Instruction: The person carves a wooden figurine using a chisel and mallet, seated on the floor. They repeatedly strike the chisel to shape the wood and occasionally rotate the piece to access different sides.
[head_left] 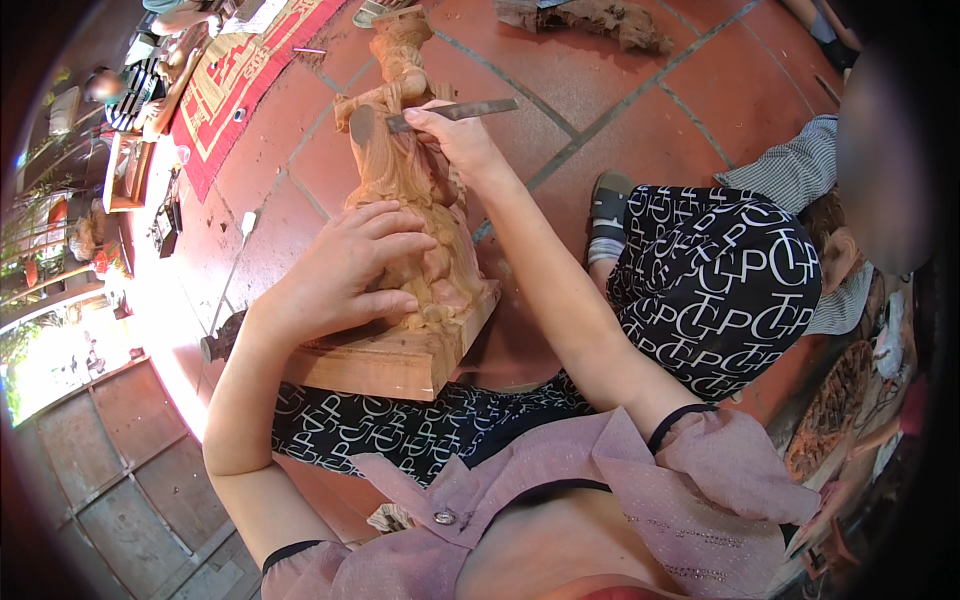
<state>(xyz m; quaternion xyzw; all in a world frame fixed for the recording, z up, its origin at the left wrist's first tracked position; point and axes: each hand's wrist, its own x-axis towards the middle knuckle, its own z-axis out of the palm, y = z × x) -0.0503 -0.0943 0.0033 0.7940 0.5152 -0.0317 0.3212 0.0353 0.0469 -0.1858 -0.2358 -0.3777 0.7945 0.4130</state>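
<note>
Beneath the spread fingers of the left hand [350, 262] stands the lower part of a wooden carving [455, 255], the hand resting on its rounded forms, thumb set apart toward the base. Farther up the carving, the fingers of the right hand [458, 142] are closed around a dark, flat, bar-like tool [485, 108], one end of which meets or nearly meets a dark oval patch [366, 128] on the wood (I cannot tell whether they touch), while the other juts out to the right past the knuckles. The block-like base [375, 368] lies nearer the body than the left fingers, its front edge running out below the thumb. Left of that hand, a dark cylindrical thing [215, 345] lies just beside the forearm. To the right of the right fingers spreads open tiled floor [560, 90], bounded by rough wood [600, 25] beyond and a sandalled foot [607, 205] nearer in.
</note>
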